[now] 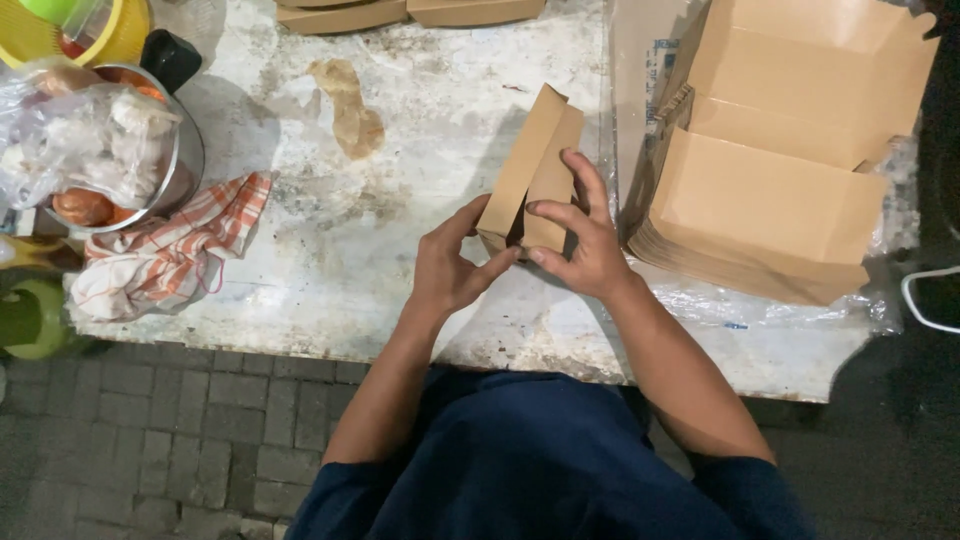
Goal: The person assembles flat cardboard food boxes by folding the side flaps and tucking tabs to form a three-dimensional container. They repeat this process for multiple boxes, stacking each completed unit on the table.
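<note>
Folded box [530, 170] at the tabletop [400, 260] centre between 2 hands, stack of boxes [770, 200] to its right, cloth [170, 250] and bowl [190, 150] far left.

Both hands on brown cardboard box [533, 170] — left hand [447, 268] at near corner, right hand [583, 245] along its side. Stack of flat boxes [770, 215] just right; striped cloth [175, 250] left on worn white table [380, 250].

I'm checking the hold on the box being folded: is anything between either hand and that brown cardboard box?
Nothing visible is. The left hand and right hand both touch the folded brown cardboard box directly at its lower end, on the stained white table. The stack of flat brown cardboard boxes lies apart, to the right.
</note>
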